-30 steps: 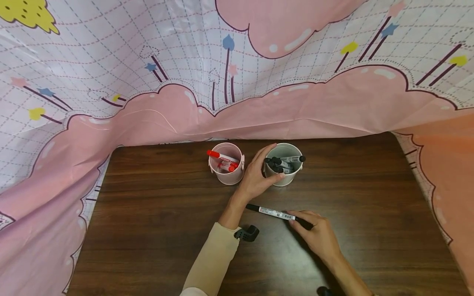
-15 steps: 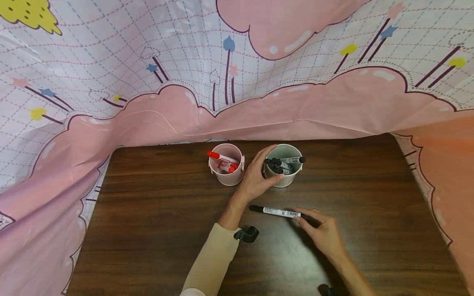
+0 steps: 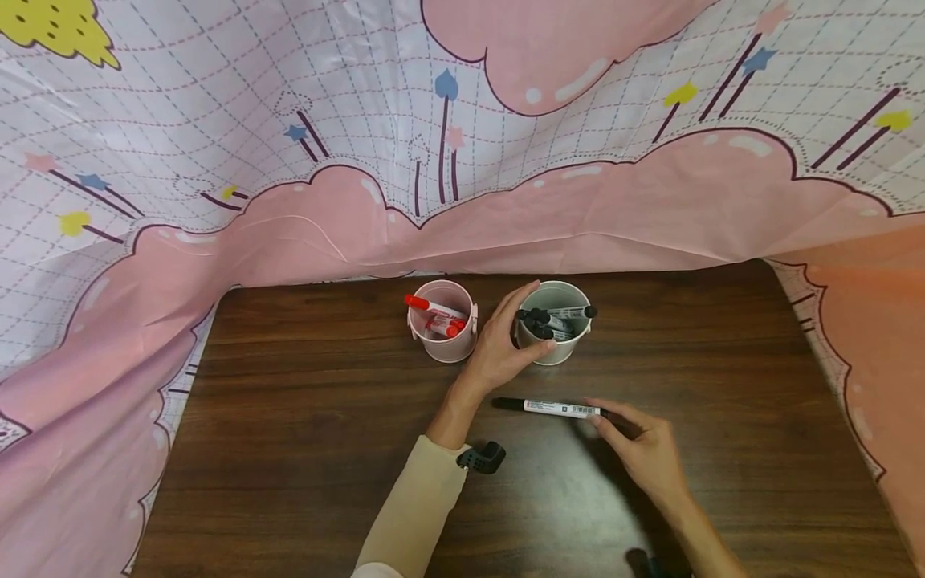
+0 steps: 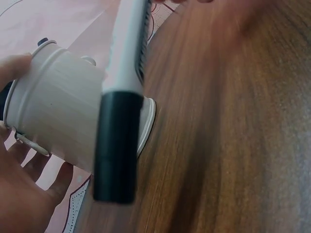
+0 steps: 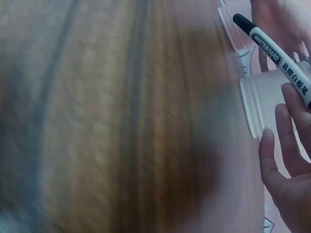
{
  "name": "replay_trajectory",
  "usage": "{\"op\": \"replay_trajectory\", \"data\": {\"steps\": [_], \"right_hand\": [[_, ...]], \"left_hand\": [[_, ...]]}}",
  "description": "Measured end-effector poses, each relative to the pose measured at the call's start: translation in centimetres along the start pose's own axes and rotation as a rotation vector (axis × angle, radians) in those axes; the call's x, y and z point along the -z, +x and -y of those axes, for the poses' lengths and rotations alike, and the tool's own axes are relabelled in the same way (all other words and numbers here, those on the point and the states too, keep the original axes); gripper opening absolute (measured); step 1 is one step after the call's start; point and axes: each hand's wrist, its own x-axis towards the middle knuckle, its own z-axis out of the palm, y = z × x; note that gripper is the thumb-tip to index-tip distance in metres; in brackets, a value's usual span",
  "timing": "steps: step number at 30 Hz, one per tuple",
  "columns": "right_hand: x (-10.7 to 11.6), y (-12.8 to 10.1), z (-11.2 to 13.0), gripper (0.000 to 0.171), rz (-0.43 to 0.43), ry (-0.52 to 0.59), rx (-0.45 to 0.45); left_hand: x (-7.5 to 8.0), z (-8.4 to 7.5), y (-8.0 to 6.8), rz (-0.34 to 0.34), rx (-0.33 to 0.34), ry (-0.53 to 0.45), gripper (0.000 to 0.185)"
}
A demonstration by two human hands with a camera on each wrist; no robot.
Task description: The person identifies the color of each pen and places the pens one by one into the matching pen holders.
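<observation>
My left hand [image 3: 499, 345] curls round the left side of a small white bucket [image 3: 555, 353], thumb at the near rim. In the left wrist view its fingers lie along the bucket's wall [image 4: 63, 107]. Several black-capped markers [image 3: 549, 317] lie inside the bucket. My right hand [image 3: 646, 453] pinches a whiteboard marker [image 3: 552, 408] by its right end between thumb and fingers. The marker is held level, its white barrel in front of the bucket and its black cap [image 4: 116, 145] pointing left. In the right wrist view its printed label [image 5: 272, 51] shows.
A pink bucket [image 3: 448, 349] with red markers [image 3: 437, 309] stands just left of my left hand. Both buckets are near the back edge of the dark wooden table [image 3: 303, 449]. A patterned pink and white cloth [image 3: 506, 233] hangs behind and at both sides.
My right hand has moved a little to the right with the marker, which has turned closer to parallel with the table's back edge. The left hand and the buckets have stayed put.
</observation>
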Motion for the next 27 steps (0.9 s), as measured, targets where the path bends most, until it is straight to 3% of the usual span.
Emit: {"op": "replay_trajectory", "data": {"steps": [9, 27], "right_hand": [[1.4, 0.9, 1.3, 0.023, -0.032, 0.115, -0.007], [3.4, 2.4, 2.9, 0.025, -0.202, 0.087, -0.122]], "left_hand": [[0.0, 0.0, 0.1, 0.0, 0.007, -0.025, 0.086], [-0.1, 0.1, 0.0, 0.002, 0.013, -0.031, 0.085]]}}
